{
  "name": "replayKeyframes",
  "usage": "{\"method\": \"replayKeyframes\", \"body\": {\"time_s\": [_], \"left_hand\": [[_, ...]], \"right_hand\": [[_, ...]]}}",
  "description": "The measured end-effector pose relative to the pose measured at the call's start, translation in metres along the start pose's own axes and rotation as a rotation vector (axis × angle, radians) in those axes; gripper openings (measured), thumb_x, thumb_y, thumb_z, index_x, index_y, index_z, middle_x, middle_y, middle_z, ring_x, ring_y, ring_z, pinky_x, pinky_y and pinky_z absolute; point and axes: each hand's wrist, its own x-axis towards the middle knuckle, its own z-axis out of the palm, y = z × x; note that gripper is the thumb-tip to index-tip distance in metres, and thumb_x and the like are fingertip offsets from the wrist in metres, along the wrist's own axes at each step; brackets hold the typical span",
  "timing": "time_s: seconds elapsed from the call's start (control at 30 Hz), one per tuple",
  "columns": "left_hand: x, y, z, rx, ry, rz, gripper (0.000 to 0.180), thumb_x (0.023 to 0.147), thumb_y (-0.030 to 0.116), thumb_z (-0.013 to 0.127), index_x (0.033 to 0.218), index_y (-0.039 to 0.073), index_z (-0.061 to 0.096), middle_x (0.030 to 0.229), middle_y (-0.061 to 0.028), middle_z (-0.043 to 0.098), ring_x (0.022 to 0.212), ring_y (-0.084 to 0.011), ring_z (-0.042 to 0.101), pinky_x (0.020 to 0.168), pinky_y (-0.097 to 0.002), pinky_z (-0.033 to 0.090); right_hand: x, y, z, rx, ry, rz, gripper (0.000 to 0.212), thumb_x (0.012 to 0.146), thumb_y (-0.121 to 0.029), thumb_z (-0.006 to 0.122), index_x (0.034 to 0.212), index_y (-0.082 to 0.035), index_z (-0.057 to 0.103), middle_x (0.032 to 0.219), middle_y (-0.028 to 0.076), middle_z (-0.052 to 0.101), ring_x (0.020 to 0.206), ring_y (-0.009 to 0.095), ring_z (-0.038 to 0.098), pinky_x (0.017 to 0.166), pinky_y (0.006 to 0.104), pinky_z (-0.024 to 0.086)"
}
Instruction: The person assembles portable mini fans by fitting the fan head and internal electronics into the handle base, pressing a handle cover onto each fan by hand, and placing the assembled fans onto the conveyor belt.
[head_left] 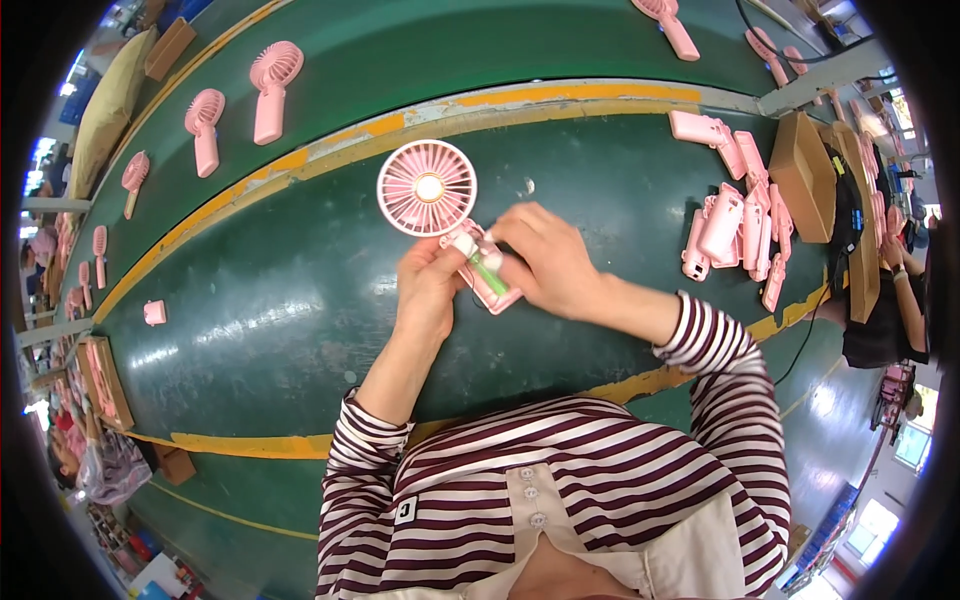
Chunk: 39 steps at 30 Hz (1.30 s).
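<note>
A pink handheld fan with a round, white-rimmed head (427,187) is in front of me, its handle pointing down to the right. The handle (497,303) is open, and a green cylindrical battery (488,277) shows inside. My left hand (428,285) is closed around the handle's left side, just below the fan head. From the right, my right hand (548,255) reaches over the open handle with bent fingers pinched together. Its fingertips are blurred beside the battery, with something whitish there, so I cannot make out what they hold.
Pink handle shells (725,225) lie heaped at the right, beside a cardboard box (803,178). Across a yellow-edged rail, assembled pink fans (270,92) rest on a green belt. A small pink part (154,312) and a box of pink pieces (104,382) are at the left.
</note>
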Motion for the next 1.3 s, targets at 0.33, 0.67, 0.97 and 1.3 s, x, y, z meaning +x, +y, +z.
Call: {"method": "replayKeyframes", "body": {"time_s": [0.33,0.67,0.97,1.3], "left_hand": [[-0.006,0.009,0.001,-0.058,-0.001,0.082,0.024,0.082,0.006,0.052,0.105,-0.002,0.053,0.099,-0.0151,0.060,0.088,-0.0226,0.060,0.075,-0.0348,0.051],[-0.015,-0.001,-0.001,-0.001,-0.121,0.086,0.032,0.078,-0.003,0.048,0.109,-0.005,0.050,0.104,-0.0176,0.058,0.091,-0.0227,0.059,0.075,-0.0311,0.050],[-0.014,-0.006,-0.008,0.031,-0.134,0.004,0.024,0.081,0.003,0.049,0.103,-0.006,0.052,0.095,-0.0146,0.060,0.085,-0.0235,0.060,0.075,-0.0348,0.050],[-0.019,-0.001,-0.008,0.032,-0.130,-0.082,0.023,0.079,0.002,0.051,0.100,-0.005,0.054,0.092,-0.0150,0.061,0.083,-0.0228,0.061,0.073,-0.0340,0.051]], "right_hand": [[-0.024,-0.017,0.026,-0.142,0.275,-0.134,0.021,0.058,-0.002,0.063,0.078,-0.003,0.054,0.088,0.009,0.051,0.077,0.026,0.052,0.074,0.0386,0.041],[-0.021,-0.025,0.018,0.080,0.070,0.581,0.040,0.072,-0.009,0.058,0.109,0.000,0.045,0.064,0.011,0.057,0.055,0.025,0.058,0.052,0.0340,0.047],[-0.027,-0.016,-0.058,-0.082,-0.080,0.279,0.044,0.074,-0.022,0.060,0.113,-0.007,0.047,0.097,0.015,0.056,0.077,0.030,0.058,0.066,0.0387,0.048],[0.008,0.138,-0.175,-0.925,0.204,0.924,0.048,0.082,-0.042,0.043,0.071,0.000,0.065,0.077,0.020,0.063,0.072,0.033,0.063,0.066,0.0409,0.049]]}}
